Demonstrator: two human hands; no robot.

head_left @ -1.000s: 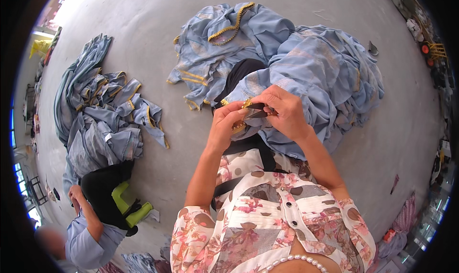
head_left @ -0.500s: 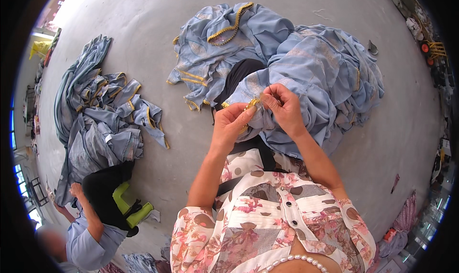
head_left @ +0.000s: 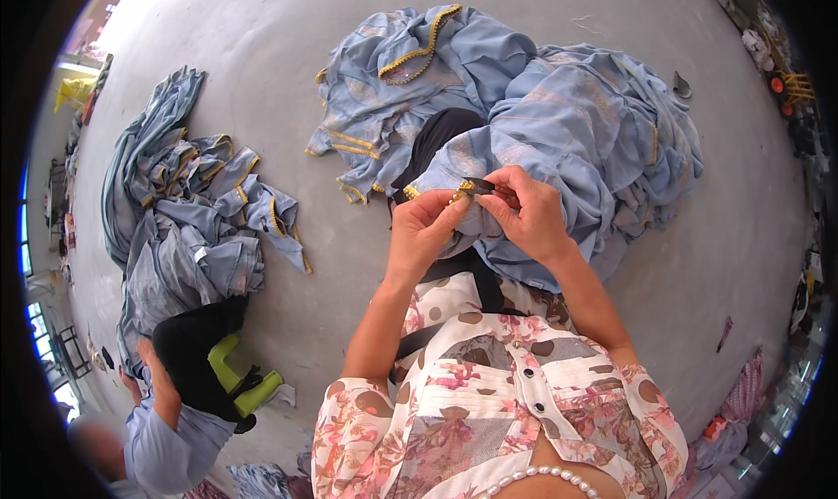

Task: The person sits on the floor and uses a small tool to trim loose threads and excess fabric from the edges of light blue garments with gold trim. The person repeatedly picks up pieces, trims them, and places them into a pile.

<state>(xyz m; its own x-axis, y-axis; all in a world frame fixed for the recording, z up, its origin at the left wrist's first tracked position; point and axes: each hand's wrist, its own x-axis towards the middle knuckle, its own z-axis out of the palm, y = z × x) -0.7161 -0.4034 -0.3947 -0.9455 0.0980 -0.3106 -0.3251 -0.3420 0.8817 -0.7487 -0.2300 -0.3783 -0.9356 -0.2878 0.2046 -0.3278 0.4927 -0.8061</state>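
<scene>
Across my lap and the floor ahead lies a big heap of light blue cloth (head_left: 576,141) with gold-edged parts. My left hand (head_left: 421,230) pinches a bit of its gold trim (head_left: 458,193) between thumb and fingers. In my right hand (head_left: 534,220) is a small dark tool, apparently thread snips (head_left: 477,185), whose tip meets the trim right beside my left fingertips. The fingers hide most of the tool, so I cannot make out its blades.
Grey floor (head_left: 332,246) surrounds the heap. Left of me, a seated person (head_left: 175,438) has another blue, gold-trimmed cloth pile (head_left: 192,211) and sits by a green stool (head_left: 249,381). A purple checked bundle (head_left: 742,394) lies at lower right.
My right hand has turned and lowered slightly, bringing the dark tool flat against the trim. My left hand keeps its pinch. The other person's hands have shifted.
</scene>
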